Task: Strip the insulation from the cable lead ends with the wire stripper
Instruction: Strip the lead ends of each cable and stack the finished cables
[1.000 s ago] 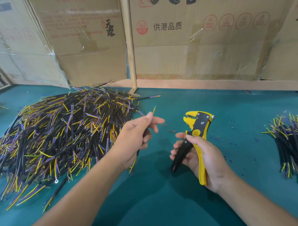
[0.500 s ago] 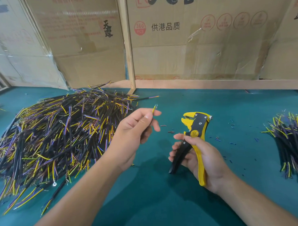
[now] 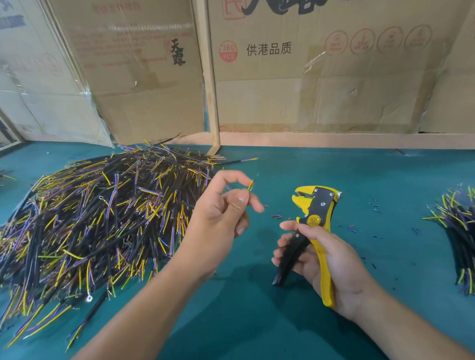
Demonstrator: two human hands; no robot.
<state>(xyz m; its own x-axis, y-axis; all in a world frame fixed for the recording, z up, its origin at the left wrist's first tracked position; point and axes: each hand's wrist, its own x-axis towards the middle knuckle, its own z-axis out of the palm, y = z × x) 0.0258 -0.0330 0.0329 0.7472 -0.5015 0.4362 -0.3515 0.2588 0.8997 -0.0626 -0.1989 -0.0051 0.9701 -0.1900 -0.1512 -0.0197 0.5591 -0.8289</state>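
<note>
My left hand [image 3: 221, 216] pinches a thin cable lead [image 3: 250, 185] between thumb and fingers; its yellow tip sticks up past the fingertips and most of the cable is hidden by the hand. My right hand [image 3: 327, 260] grips the yellow and black wire stripper [image 3: 314, 217] by its handles, jaws pointing up and left, a short gap right of the lead tip. The stripper's handles are spread and the jaws hold nothing.
A large heap of black cables with yellow and purple leads [image 3: 91, 227] covers the green table [image 3: 264, 328] on the left. A smaller bundle of cables [image 3: 467, 232] lies at the right edge. Cut insulation bits [image 3: 352, 228] are scattered around the stripper. Cardboard boxes [image 3: 307, 68] wall the back.
My left hand has risen and turned, bringing the lead's yellow tip higher and its fingers more curled around it. The right hand with the stripper has barely moved.
</note>
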